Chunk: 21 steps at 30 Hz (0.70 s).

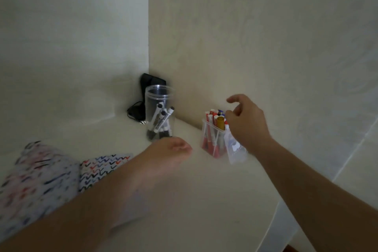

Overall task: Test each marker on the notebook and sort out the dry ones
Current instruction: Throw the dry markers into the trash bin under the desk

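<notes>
Scanning from the left, I am seeing the notebook point(38, 180) lying open on the pale surface point(194, 200), its pages covered in coloured check marks. My left hand point(169, 149) is hovering blurred just in front of the clear jar point(158, 112), fingers loosely curled, holding nothing that I can make out. The jar is standing in the corner with several black-capped markers point(161, 118) leaning inside. Further right, my right hand point(245, 122) is reaching over the clear box point(216, 139) of mostly red markers point(210, 129), fingers spread and relaxed, gripping nothing.
</notes>
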{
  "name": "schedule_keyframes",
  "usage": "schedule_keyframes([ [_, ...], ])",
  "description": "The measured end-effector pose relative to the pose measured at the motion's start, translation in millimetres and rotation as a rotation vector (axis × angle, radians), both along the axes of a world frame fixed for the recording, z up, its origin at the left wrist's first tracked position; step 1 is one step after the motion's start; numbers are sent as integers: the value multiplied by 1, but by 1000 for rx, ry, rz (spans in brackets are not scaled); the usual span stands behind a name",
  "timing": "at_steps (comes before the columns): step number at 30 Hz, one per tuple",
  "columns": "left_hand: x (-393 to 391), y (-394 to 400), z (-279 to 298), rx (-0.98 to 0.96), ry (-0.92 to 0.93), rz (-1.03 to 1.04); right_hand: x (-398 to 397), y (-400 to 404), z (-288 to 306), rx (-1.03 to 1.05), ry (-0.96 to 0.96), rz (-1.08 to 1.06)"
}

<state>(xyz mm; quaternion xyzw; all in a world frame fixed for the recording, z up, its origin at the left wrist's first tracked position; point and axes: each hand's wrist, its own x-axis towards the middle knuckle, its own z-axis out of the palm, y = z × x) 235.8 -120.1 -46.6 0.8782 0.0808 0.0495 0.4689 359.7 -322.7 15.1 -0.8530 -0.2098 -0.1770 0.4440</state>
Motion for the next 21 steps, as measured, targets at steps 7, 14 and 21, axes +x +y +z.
schedule_keyframes([
  [7, -100, 88, -15, 679, 65, 59, -106, 86, -74, -405, 72, 538],
  [14, -190, 108, -47, 812, 61, 151, -159, 134, -116, -569, -54, 547],
  [21, -204, 94, -66, 892, 66, 207, -168, 133, -133, -545, -147, 477],
])
